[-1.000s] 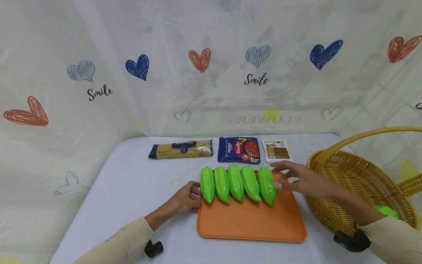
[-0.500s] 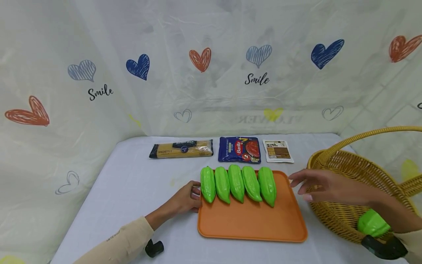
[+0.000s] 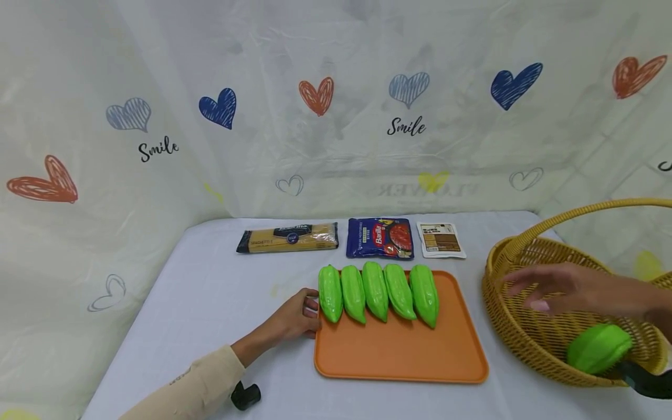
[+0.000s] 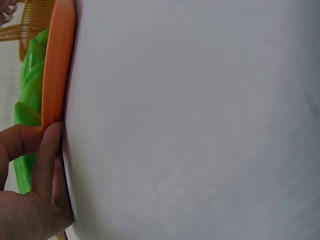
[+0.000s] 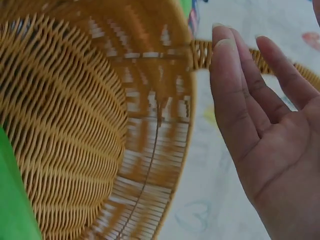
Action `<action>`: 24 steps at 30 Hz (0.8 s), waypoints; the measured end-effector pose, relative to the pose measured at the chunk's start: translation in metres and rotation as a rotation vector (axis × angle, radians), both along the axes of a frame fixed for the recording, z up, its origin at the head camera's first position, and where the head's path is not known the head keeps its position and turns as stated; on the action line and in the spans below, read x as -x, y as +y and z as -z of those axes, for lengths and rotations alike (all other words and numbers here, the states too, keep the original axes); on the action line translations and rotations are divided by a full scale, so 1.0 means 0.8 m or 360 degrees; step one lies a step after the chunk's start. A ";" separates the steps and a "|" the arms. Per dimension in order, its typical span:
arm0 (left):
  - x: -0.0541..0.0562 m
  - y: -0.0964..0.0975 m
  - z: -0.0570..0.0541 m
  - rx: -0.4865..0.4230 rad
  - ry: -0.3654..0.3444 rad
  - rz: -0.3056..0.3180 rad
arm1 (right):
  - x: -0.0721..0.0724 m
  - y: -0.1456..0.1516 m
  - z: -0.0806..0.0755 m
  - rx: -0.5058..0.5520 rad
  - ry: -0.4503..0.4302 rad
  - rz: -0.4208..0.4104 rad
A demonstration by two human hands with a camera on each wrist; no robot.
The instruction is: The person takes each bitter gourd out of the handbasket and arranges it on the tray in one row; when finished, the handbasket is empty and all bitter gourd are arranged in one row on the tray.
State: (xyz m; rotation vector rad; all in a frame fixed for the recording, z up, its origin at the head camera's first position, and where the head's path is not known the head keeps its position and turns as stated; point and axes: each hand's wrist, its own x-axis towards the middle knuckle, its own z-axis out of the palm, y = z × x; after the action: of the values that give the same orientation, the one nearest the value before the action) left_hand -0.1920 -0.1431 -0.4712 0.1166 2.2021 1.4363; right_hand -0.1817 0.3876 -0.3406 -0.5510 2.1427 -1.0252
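Several glossy green star fruits (image 3: 375, 291) lie side by side along the far part of an orange tray (image 3: 399, 356). My left hand (image 3: 294, 315) grips the tray's left rim; in the left wrist view its fingers (image 4: 47, 155) pinch the tray edge (image 4: 59, 65). Over the wicker basket (image 3: 499, 315) at the right hovers my right hand (image 3: 583, 289), with relaxed fingers and nothing held. One more star fruit (image 3: 598, 348) lies in the basket below that hand. In the right wrist view the palm (image 5: 280, 155) and loosely extended fingers show beside the basket rim (image 5: 185, 115).
Behind the tray lie a spaghetti pack (image 3: 289, 238), a blue Barilla pouch (image 3: 380, 238) and a small white-and-brown packet (image 3: 441, 240). The basket's tall handle (image 3: 593, 208) arches over its opening. A white cloth (image 3: 220, 291) covers the table, and a printed curtain (image 3: 336, 151) hangs behind.
My right hand has moved right, from beside the rightmost star fruit on the tray to above the basket, uncovering the fruit in it. My left hand has stayed at the tray rim.
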 end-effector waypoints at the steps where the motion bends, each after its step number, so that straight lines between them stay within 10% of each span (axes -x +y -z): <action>1: 0.000 0.000 0.000 -0.0005 0.0000 0.0001 | 0.004 0.005 0.000 -0.0047 -0.0031 0.0036; 24: -0.002 0.002 -0.003 0.0012 0.0009 0.0004 | 0.031 0.074 0.019 -0.0707 -0.0353 0.0386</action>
State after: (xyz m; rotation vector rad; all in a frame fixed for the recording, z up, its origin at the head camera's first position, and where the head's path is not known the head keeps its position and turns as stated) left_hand -0.1906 -0.1418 -0.4691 0.1211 2.2113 1.4277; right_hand -0.2064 0.4471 -0.3556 0.0342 2.1744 -0.6595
